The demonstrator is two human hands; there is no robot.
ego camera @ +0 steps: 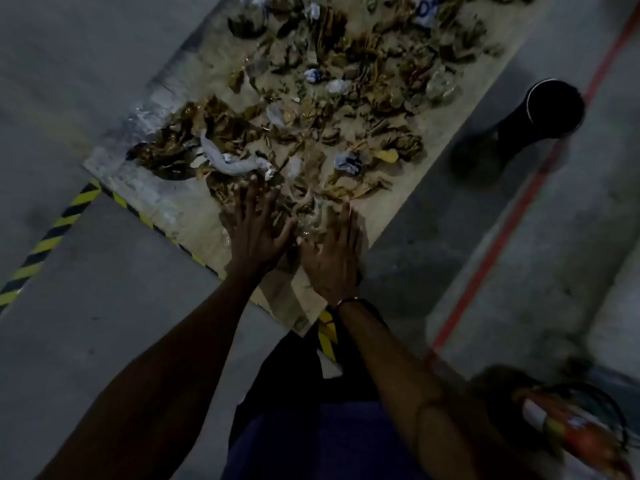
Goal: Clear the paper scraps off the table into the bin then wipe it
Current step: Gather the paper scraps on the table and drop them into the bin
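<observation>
I have both hands laid flat on the near end of the tabletop (pixel 162 202), at the edge of the paper scraps (pixel 322 109). My left hand (pixel 254 233) has its fingers (pixel 242 199) spread wide over brown crumpled pieces; my right hand (pixel 334 258) lies beside it, fingers straight and close together, on a clear crinkled wrapper (pixel 313 223). Neither is gripping anything. The scraps cover most of the tabletop, running away from me. The bin (pixel 550 112) stands on the floor off the right edge, near but apart. I judge the best way is to cup both hands, rake a heap together, then carry or sweep it toward that right edge in batches, keeping light bits from scattering.
</observation>
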